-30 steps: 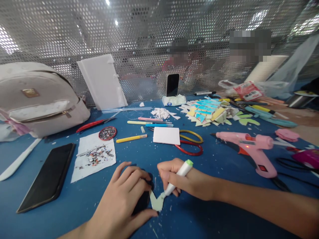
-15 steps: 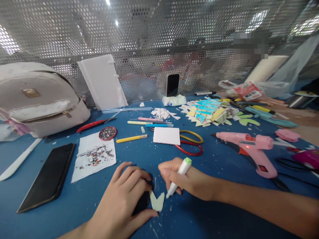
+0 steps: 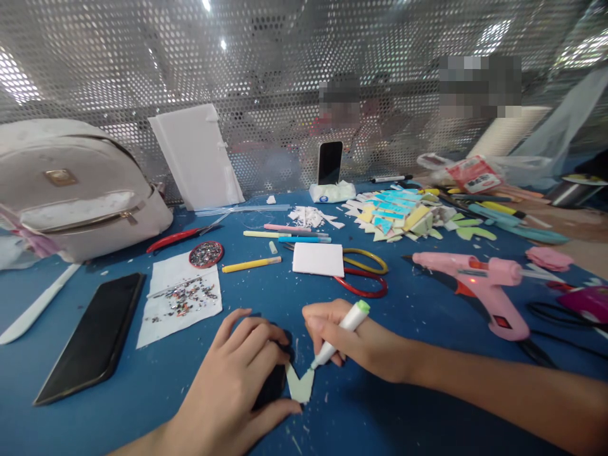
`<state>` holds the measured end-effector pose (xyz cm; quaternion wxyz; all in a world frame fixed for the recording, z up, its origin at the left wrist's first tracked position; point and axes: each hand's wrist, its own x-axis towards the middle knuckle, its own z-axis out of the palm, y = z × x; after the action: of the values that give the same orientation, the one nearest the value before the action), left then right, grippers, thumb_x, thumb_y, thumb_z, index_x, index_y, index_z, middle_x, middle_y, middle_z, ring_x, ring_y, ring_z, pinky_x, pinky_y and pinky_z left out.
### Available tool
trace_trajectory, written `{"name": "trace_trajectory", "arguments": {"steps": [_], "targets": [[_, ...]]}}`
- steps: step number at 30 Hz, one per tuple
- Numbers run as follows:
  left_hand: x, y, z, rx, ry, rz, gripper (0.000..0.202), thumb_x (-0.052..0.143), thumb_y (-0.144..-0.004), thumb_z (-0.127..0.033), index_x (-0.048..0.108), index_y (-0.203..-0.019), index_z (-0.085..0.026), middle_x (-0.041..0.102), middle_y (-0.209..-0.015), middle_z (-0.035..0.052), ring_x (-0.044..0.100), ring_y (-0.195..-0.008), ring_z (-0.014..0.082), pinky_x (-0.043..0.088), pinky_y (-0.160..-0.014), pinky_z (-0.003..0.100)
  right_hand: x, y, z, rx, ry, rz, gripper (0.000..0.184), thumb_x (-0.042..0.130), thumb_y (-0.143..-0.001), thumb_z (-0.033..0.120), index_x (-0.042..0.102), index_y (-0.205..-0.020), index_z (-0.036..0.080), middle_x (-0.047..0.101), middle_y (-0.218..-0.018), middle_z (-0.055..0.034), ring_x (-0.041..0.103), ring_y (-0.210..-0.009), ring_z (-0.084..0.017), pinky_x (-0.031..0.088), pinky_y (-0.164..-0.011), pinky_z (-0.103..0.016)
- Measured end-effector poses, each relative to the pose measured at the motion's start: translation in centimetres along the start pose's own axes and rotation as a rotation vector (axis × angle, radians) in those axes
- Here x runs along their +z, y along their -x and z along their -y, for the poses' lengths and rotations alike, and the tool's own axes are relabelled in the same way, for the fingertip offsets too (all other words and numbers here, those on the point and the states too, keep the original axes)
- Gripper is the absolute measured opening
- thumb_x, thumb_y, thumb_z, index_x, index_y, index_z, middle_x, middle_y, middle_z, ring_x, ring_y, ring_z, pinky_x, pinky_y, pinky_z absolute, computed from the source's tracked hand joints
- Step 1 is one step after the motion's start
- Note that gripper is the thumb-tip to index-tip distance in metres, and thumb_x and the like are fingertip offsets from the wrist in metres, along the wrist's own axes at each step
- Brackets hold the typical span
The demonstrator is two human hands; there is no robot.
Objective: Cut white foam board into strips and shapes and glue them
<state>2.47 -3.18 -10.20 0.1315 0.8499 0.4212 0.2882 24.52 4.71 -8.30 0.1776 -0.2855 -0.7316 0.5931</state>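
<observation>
My right hand [image 3: 354,335] grips a white marker with a green end [image 3: 350,322], slanted so that its tip touches the upper right point of a small pale green cut-out [image 3: 301,387]. The cut-out has a V-shaped notch and lies flat on the blue table. My left hand [image 3: 242,367] is curved over the table beside it, index finger and thumb at its left and lower edges, steadying it. Under the left palm is a dark area that I cannot make out. Above the hands lies a white rectangular card [image 3: 317,259] on scissors with red and yellow handles [image 3: 365,283].
A pink glue gun [image 3: 475,282], its light glowing, lies at right. Behind are a heap of coloured scraps [image 3: 403,212] and several pens [image 3: 251,264]. Left are a black phone [image 3: 90,342], a paper with glittery bits [image 3: 183,297] and a backpack [image 3: 76,190]. A perforated metal screen [image 3: 275,76] stands behind.
The marker tip has moved slightly left and up, from beside the cut-out onto its upper right point. My left hand and the cut-out look still.
</observation>
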Motion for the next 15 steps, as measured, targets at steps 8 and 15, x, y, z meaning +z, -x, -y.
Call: {"name": "trace_trajectory", "arguments": {"steps": [8,15], "targets": [[-0.18,-0.01,-0.14,0.013,-0.017,-0.022,0.026,0.066,-0.092,-0.046,0.062,-0.107,-0.026,0.069,-0.110,0.0021,0.061,-0.106,0.0224,0.026,-0.113,0.045,-0.03,-0.10,0.20,-0.014,0.032,-0.018,0.060,0.040,-0.097,0.064,0.051,-0.062,0.017,0.048,-0.058,0.0016,0.045,-0.049,-0.010,0.033,-0.046,-0.022],[-0.43,-0.14,-0.26,0.040,-0.016,-0.039,0.025,0.064,-0.095,-0.037,0.061,-0.117,-0.027,0.070,-0.111,0.0003,0.061,-0.105,0.0196,0.023,-0.114,0.039,0.06,-0.06,0.11,-0.014,0.033,-0.022,0.060,0.041,-0.096,0.064,0.051,-0.062,0.017,0.045,-0.055,0.0028,0.045,-0.048,-0.010,0.033,-0.046,-0.021]]}}
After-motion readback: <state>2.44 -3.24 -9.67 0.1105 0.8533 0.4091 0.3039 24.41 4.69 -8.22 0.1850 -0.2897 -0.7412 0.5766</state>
